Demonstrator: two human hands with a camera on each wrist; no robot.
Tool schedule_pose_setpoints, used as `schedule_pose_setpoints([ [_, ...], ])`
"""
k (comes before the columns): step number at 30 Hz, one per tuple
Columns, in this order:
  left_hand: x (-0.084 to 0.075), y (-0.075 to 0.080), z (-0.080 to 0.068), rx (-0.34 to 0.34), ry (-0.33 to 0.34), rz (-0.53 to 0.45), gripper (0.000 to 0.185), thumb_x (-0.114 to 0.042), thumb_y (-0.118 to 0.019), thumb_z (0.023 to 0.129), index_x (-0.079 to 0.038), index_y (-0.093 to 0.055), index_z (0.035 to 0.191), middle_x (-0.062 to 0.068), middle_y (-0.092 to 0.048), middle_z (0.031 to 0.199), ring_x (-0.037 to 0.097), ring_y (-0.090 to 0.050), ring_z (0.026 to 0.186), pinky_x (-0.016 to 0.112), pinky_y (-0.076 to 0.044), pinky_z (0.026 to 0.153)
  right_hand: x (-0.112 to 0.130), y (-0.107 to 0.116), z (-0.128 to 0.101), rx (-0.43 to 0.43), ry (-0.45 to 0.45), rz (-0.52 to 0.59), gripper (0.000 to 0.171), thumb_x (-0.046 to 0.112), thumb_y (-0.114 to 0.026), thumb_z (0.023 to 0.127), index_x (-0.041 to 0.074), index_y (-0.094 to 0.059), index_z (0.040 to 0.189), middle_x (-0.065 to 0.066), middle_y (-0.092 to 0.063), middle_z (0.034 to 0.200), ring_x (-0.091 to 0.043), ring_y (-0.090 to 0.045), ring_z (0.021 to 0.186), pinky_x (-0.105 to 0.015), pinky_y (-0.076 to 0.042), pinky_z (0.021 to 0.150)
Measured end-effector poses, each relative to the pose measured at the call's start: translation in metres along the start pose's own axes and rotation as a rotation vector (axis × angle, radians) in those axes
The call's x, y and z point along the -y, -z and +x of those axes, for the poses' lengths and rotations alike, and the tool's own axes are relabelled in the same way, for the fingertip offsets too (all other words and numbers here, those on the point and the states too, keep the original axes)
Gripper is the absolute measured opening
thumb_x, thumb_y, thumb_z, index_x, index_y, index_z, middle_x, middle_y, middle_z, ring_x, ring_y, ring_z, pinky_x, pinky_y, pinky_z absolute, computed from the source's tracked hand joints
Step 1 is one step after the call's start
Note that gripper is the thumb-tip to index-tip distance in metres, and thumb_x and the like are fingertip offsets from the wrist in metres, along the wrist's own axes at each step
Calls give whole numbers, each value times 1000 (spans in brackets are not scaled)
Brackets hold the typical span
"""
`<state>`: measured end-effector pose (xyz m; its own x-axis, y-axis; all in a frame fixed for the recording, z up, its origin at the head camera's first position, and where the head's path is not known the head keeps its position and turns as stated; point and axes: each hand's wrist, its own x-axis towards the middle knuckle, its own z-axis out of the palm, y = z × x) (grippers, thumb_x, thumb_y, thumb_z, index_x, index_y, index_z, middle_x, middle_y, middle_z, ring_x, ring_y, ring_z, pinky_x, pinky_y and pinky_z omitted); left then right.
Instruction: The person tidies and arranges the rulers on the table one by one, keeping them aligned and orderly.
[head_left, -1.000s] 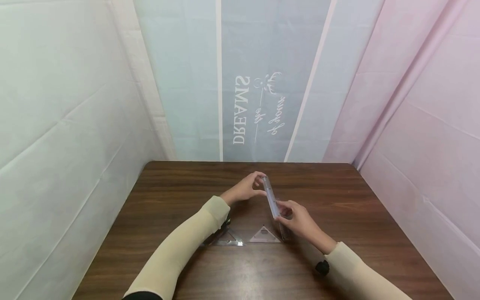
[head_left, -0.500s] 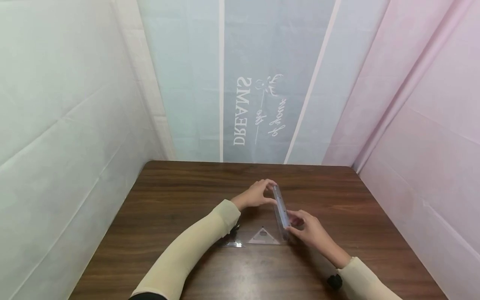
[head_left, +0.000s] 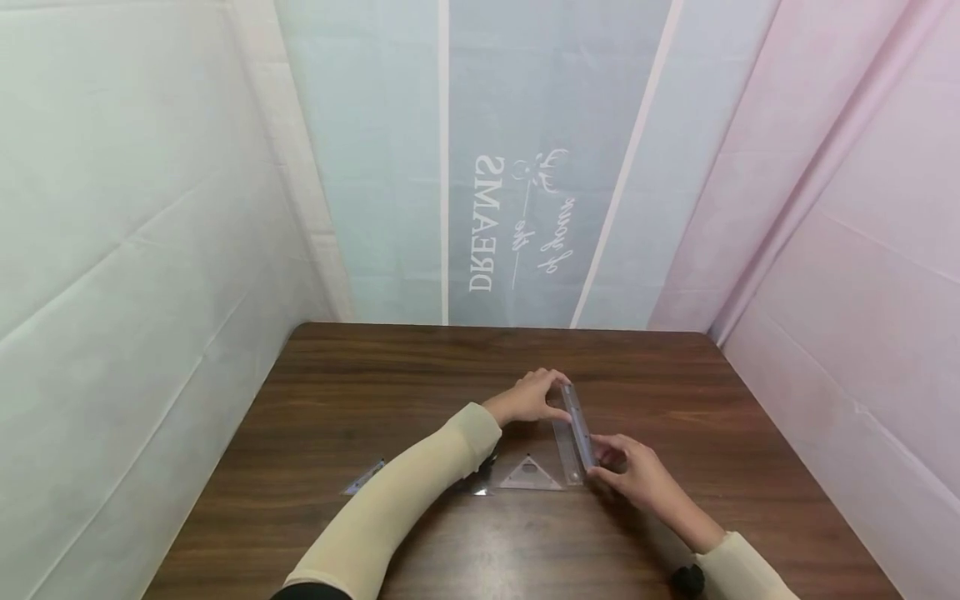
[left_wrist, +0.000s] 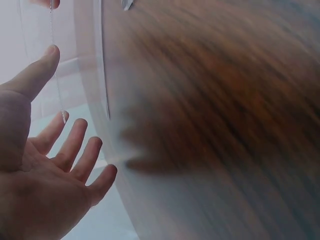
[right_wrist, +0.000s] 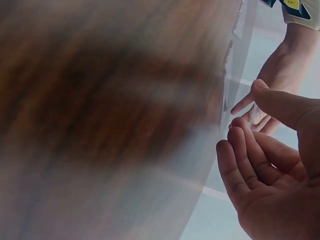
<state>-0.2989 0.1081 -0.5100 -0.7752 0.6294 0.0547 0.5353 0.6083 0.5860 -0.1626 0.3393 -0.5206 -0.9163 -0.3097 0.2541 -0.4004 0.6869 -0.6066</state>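
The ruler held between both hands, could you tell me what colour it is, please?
The ruler is clear, see-through plastic, best seen in the head view.

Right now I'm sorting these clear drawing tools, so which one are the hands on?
The long straight ruler: left hand at its far end, right hand at its near end. The triangular set square lies untouched.
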Motion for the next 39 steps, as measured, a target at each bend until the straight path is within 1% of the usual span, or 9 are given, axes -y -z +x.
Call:
schedule_pose_setpoints([
  [3,-1,-5,4,0,8,17,68,-46,-86,92,-19,-58,147,4,-60,140,20,-51,127,39,-40,111,-2,1,-3,11,-23,6,48,7,-92,84,-7,-73,126,-1,-69,95,-16,-70,86,-30,-60,76],
  [6,-2,-9,7,6,11,41,68,-47,-86,92,-19,-59,147,3,-60,141,21,-51,129,41,-39,113,-6,3,-5,31,-54,-11,49,9,-92,85,-5,-72,128,0,-69,98,-15,-69,89,-30,-59,78],
  [9,-4,-12,8,10,11,70,67,-48,-86,92,-19,-60,146,3,-62,142,20,-52,131,39,-39,115,-8,4,-6,52,-83,-27,49,11,-92,86,-4,-72,128,0,-68,100,-15,-68,90,-30,-59,79],
  [12,-6,-14,8,21,14,96,67,-48,-85,92,-18,-61,147,1,-63,143,19,-51,133,36,-37,117,-9,3,-7,66,-104,-25,50,13,-92,86,-5,-72,128,0,-68,100,-15,-67,91,-29,-58,79],
  [16,-9,-16,8,43,35,98,66,-47,-85,93,-17,-61,147,-1,-62,146,19,-47,136,37,-31,121,-9,2,-7,81,-119,-24,49,14,-92,86,-5,-72,126,-1,-68,100,-14,-66,90,-29,-57,78],
  [19,-11,-17,9,51,54,89,65,-45,-85,93,-18,-62,146,-1,-60,146,22,-44,136,38,-29,120,-8,2,-7,90,-120,-30,49,14,-92,86,-6,-72,126,-1,-67,100,-14,-64,88,-29,-56,76],
  [27,-15,-21,10,43,70,142,65,-48,-87,91,-20,-64,145,2,-56,147,24,-44,134,38,-32,118,-8,0,-8,98,-137,-34,48,12,-93,85,-7,-72,124,-2,-63,97,-11,-57,83,-26,-51,71],
  [34,-17,-22,8,43,63,179,65,-49,-87,90,-20,-64,144,6,-52,150,25,-43,133,38,-31,117,-8,-1,-8,115,-176,-40,48,11,-93,84,-5,-72,125,-2,-62,99,-13,-57,85,-26,-52,73],
  [39,-18,-22,8,33,69,191,65,-50,-88,88,-22,-65,142,5,-51,149,24,-44,131,38,-30,116,-9,-2,-9,124,-174,-50,50,11,-93,84,-5,-72,126,-3,-62,100,-14,-58,87,-27,-53,74],
])
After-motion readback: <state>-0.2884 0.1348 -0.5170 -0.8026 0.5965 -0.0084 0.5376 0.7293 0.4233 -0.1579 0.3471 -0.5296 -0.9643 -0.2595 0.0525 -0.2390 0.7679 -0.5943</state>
